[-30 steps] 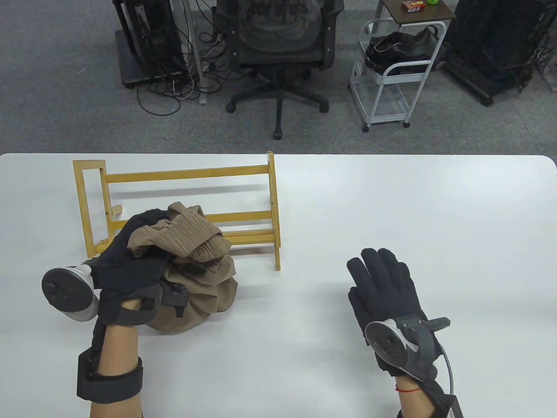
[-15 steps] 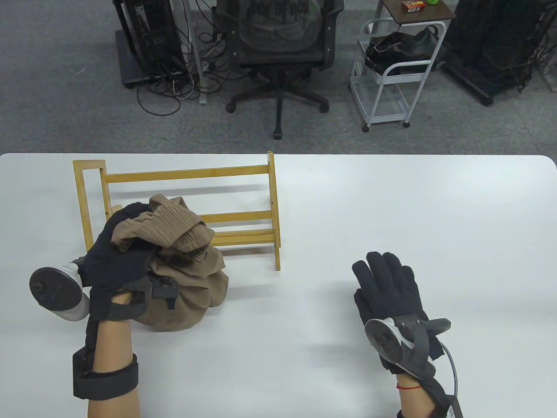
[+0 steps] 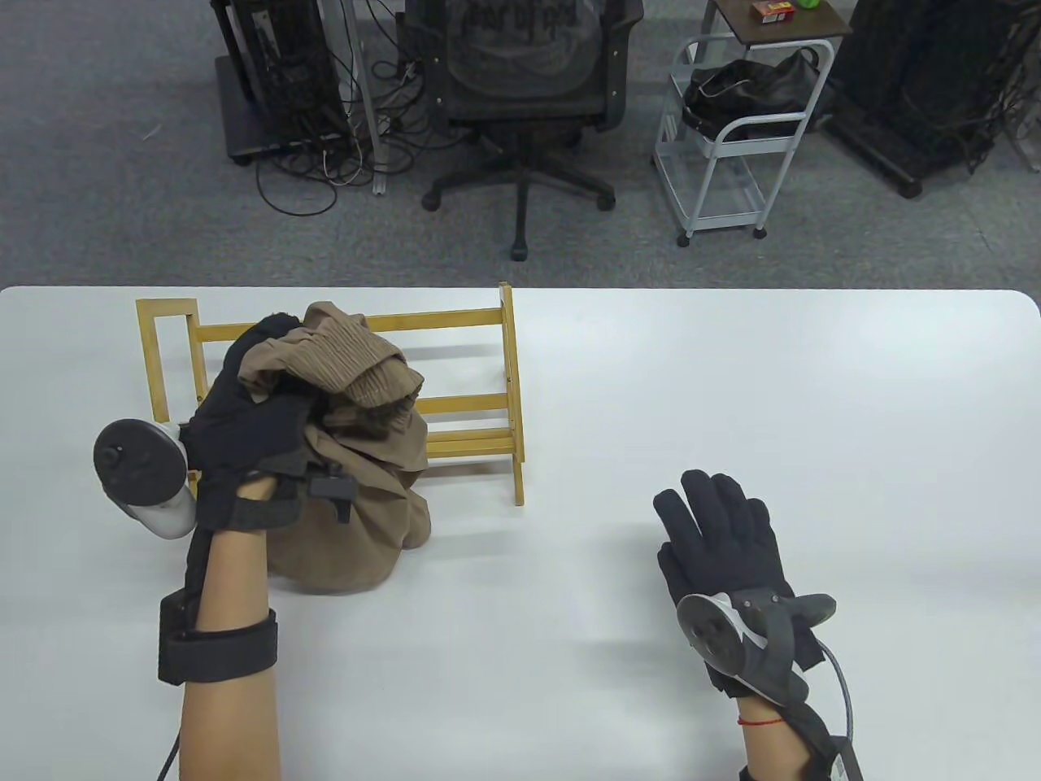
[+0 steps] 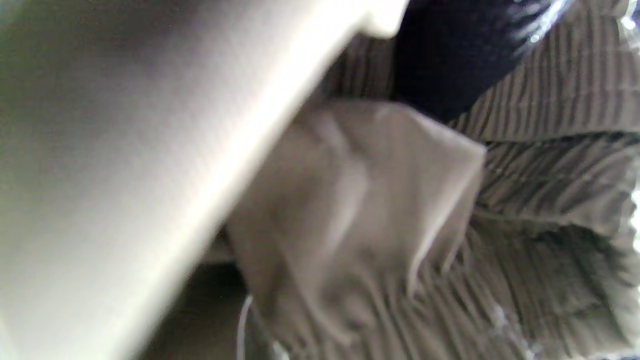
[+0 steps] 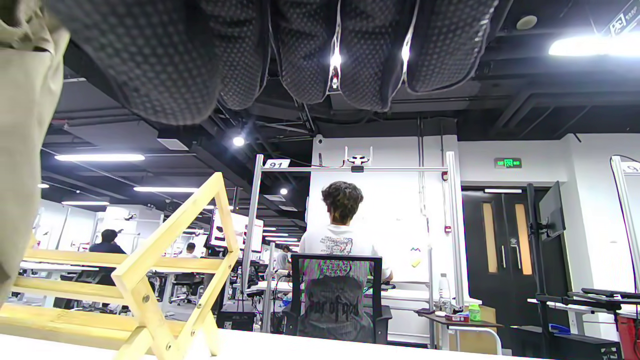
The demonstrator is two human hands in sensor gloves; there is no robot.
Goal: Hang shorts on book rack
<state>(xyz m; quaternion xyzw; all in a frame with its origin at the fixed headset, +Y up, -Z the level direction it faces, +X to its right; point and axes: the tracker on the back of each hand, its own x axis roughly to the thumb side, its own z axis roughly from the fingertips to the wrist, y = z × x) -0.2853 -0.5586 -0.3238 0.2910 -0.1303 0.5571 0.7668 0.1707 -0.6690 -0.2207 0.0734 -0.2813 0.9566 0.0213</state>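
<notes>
A bamboo book rack [image 3: 455, 324] stands on the white table [image 3: 732, 390] at the left. My left hand [image 3: 252, 407] grips the bunched tan shorts [image 3: 366, 455] by their ribbed waistband and holds them up over the rack's front rails; the lower cloth still touches the table. The left wrist view is filled with the shorts [image 4: 450, 225] and one gloved finger [image 4: 450, 55]. My right hand [image 3: 720, 529] lies flat and open on the table, right of the rack, holding nothing. The right wrist view shows the rack's end [image 5: 165, 280] and a bit of the shorts [image 5: 25, 140] at far left.
Beyond the table's far edge stand an office chair [image 3: 520, 89], a white wire cart [image 3: 732, 138] with a black bag, and dark equipment racks [image 3: 285, 73] with cables. The table's right half is bare white surface.
My left hand has lifted the shorts and carried them away from me, from in front of the rack to over its rails. My right hand has barely moved.
</notes>
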